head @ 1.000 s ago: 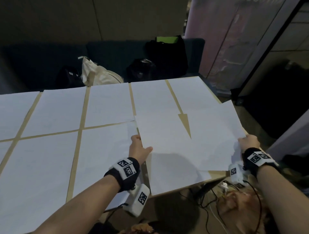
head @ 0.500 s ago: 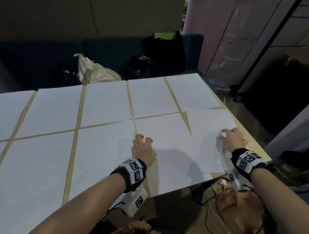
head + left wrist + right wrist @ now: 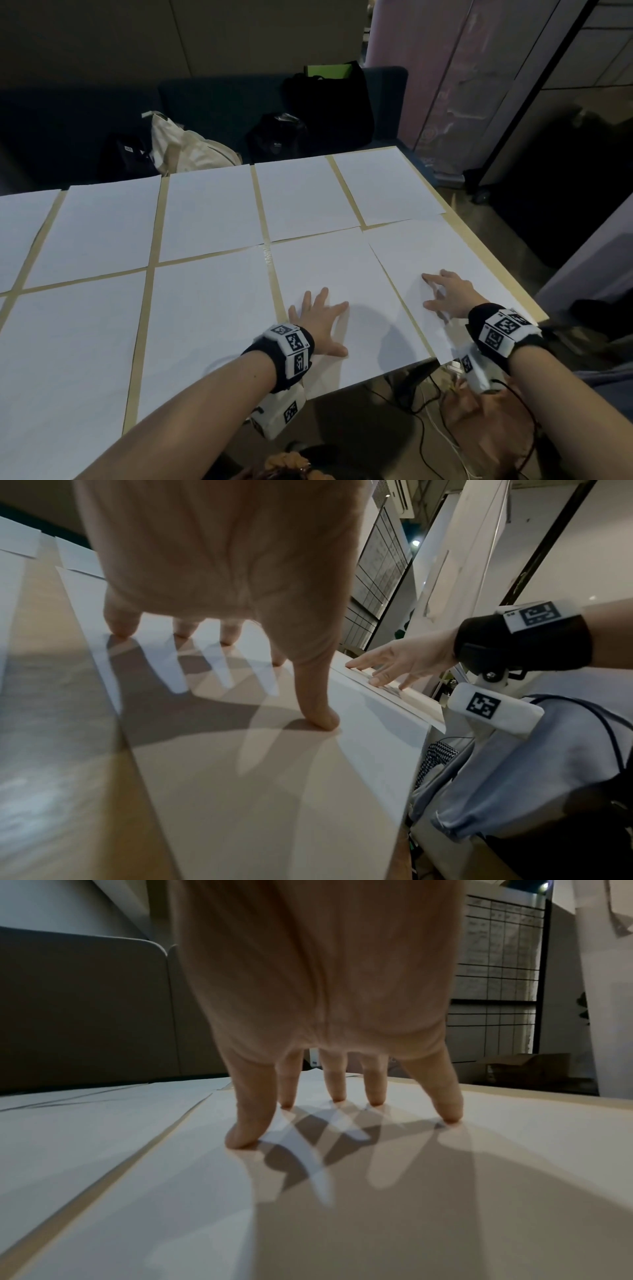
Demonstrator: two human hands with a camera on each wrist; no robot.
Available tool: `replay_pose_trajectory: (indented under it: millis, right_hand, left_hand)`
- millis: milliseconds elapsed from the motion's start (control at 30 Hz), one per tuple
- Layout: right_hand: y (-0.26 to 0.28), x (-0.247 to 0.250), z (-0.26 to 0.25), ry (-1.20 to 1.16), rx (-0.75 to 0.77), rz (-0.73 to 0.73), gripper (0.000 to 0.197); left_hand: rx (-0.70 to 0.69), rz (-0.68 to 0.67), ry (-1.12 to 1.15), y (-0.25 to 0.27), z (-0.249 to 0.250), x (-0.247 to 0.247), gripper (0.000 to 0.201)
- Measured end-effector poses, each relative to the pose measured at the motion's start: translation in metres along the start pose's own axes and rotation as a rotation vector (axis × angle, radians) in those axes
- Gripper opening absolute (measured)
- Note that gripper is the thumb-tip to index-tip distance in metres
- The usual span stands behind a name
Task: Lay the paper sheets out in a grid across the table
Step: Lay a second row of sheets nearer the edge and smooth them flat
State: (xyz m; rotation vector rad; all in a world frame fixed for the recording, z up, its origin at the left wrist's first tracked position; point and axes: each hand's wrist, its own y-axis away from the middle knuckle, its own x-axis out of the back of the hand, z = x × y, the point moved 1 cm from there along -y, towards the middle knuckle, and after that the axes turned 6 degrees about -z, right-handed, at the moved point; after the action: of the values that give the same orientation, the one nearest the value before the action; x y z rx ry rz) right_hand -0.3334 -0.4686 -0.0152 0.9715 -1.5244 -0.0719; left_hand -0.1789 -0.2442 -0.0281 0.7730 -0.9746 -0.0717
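Paper sheets [image 3: 212, 209] are laid in two rows across the table [image 3: 486, 246], and the last two near-right sheets are being squared. The left hand [image 3: 320, 320] is pressed flat, fingers spread wide; the right hand [image 3: 448, 294] is propped on splayed fingertips [image 3: 448, 1118]. Small sideways slides are probably needed to even the gaps.

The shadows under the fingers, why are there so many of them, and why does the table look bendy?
Right wrist view: the right hand throws several crossing shadows on the paper sheet, which suggests more than one lamp. Left wrist view: the same fan of shadows spreads under the left hand. Head view: the wide lens curves the table edges; the room behind is dim.
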Motion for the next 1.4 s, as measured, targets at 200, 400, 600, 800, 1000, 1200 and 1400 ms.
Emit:
replay_pose_trajectory:
  millis: [200, 400, 600, 800, 1000, 1200, 1400]
  right_hand:
    - [-0.001, 0.000, 0.000, -0.051, -0.005, 0.015, 0.066]
    - [0.003, -0.002, 0.002, -0.102, -0.036, 0.035, 0.065]
    - [0.007, -0.003, 0.003, -0.100, -0.042, 0.025, 0.066]
    - [0.010, -0.002, 0.004, -0.105, -0.043, 0.026, 0.065]
    - [0.010, 0.000, 0.002, -0.131, -0.061, 0.040, 0.065]
    - [0.012, -0.001, 0.001, -0.124, -0.057, 0.034, 0.065]
    - [0.014, 0.000, -0.001, -0.131, -0.062, 0.033, 0.065]
  left_hand:
    - [0.014, 0.010, 0.026, -0.001, 0.003, 0.001, 0.093]
    - [-0.003, 0.011, 0.003, 0.004, 0.008, -0.003, 0.091]
    - [0.001, 0.023, 0.020, 0.003, 0.005, -0.002, 0.087]
    - [0.016, 0.029, 0.037, -0.001, 0.002, -0.002, 0.087]
    - [0.016, 0.028, 0.043, -0.001, 0.002, -0.003, 0.088]
    - [0.009, 0.034, 0.063, 0.000, 0.002, -0.002, 0.088]
    - [0.003, 0.032, 0.062, 0.001, 0.001, -0.002, 0.089]
